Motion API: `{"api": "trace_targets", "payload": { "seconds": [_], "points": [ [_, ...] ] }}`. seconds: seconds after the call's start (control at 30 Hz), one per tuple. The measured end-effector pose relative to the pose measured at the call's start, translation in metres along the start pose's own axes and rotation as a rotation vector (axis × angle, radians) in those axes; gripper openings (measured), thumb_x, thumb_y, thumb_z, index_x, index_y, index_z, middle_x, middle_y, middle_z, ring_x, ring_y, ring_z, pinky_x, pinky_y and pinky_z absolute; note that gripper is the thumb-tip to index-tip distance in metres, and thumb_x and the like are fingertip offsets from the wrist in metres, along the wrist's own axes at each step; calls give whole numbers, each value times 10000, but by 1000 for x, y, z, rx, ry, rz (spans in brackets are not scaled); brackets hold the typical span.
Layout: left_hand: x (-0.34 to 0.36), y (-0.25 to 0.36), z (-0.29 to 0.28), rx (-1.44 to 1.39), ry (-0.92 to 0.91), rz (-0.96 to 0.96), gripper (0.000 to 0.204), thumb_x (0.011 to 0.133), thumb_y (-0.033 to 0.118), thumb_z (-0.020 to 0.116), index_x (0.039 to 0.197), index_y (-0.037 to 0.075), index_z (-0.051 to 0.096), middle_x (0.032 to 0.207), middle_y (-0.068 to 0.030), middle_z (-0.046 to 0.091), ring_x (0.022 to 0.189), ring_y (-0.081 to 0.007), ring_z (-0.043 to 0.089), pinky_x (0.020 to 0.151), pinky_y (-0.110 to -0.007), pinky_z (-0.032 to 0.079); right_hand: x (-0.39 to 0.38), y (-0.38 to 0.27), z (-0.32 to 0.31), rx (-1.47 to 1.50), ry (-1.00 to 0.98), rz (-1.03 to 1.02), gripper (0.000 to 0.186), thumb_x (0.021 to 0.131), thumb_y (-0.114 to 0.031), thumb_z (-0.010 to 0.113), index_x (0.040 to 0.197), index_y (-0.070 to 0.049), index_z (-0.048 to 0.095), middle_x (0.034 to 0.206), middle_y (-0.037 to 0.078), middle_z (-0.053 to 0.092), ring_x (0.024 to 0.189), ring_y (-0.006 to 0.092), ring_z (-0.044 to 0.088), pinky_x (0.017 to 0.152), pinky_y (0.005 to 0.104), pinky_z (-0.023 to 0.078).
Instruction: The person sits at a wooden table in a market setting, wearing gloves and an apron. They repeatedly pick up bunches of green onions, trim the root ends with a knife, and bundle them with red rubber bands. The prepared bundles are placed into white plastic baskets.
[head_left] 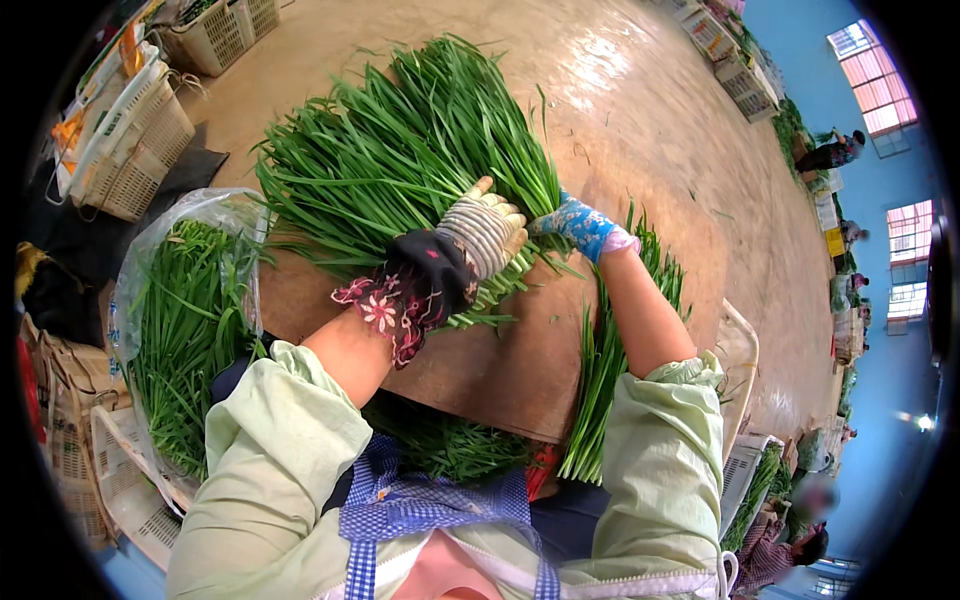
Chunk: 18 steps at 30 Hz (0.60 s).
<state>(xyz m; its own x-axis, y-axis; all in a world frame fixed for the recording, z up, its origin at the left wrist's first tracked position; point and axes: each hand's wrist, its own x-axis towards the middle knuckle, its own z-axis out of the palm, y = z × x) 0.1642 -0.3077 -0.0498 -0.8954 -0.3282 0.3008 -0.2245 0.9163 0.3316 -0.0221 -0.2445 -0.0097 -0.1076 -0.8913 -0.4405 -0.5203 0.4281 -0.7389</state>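
A broad heap of long green leaves, likely garlic chives (pixel 390 150), lies fanned out on the brown board, its tips pointing up and left. My left hand (pixel 485 232), in a grey-and-white striped glove with a dark embroidered cuff, is closed over the stem side of the heap. Close beside it, my right hand (pixel 578 226) in a blue floral glove grips stems at the heap's right edge; its fingertips are partly hidden among the stalks. Another bunch of chives (pixel 600 390) lies beneath my right forearm.
To the left stands a clear plastic bag (pixel 262 215) full of greens. Beige crates (pixel 150 150) stand farther left, with another basket (pixel 215 40) behind. More greens lie below the board (pixel 490 375), near my lap. Along the blue wall at right are crates (pixel 748 88) and several people.
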Motion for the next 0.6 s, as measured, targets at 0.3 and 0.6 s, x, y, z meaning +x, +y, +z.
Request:
{"api": "trace_targets", "payload": {
  "seconds": [0.3,0.6],
  "points": [
    [-5,9,-3,79,124,52,269,825,255,532,986,60,623,1005,-96,606,1004,-259,549,1010,-446,329,-10,0,-72,496,52,184,317,777,-97,658,1075,-54,561,831,85,636,673,164,608,591,278,509],
    [21,9,-3,-20,45,136,384,787,215,564,1128,39,549,1035,-136,576,975,-295,531,873,-392,412,-2,-30,-46,437,-61,109,446,770,-56,624,1204,-75,523,963,62,626,754,142,591,648,258,499]
  ]
}}
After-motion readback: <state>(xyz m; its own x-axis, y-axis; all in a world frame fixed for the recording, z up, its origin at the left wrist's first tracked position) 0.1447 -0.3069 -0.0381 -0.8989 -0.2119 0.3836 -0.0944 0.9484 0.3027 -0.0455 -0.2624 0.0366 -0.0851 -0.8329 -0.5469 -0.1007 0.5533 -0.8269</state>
